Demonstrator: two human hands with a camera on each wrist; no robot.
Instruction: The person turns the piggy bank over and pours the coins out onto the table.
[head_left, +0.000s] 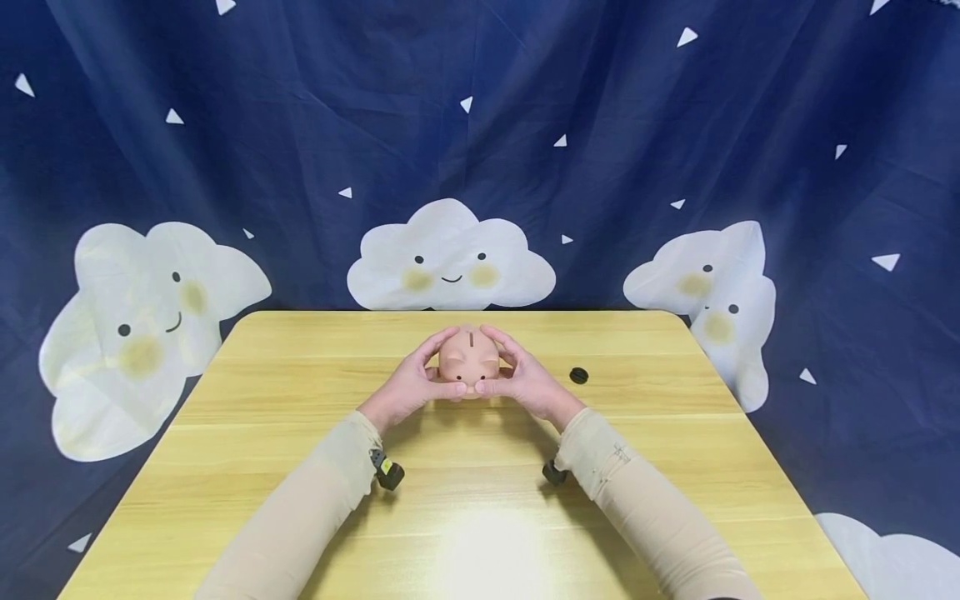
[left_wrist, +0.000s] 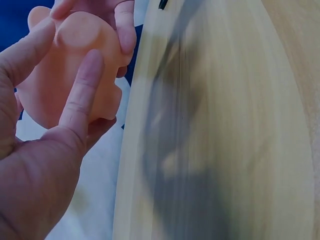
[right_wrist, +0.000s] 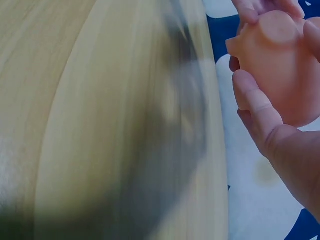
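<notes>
Left grip (head_left: 408, 387), right grip (head_left: 531, 387) around piggy bank (head_left: 469, 360), table's (head_left: 300, 400) far edge near, sides distant

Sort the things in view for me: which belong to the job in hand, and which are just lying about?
In the job:
piggy bank, held between both hands
left hand
right hand

Apparently just around:
small black disc, untouched; whether it's part of the job, I can't tell
table
curtain, as backdrop
</notes>
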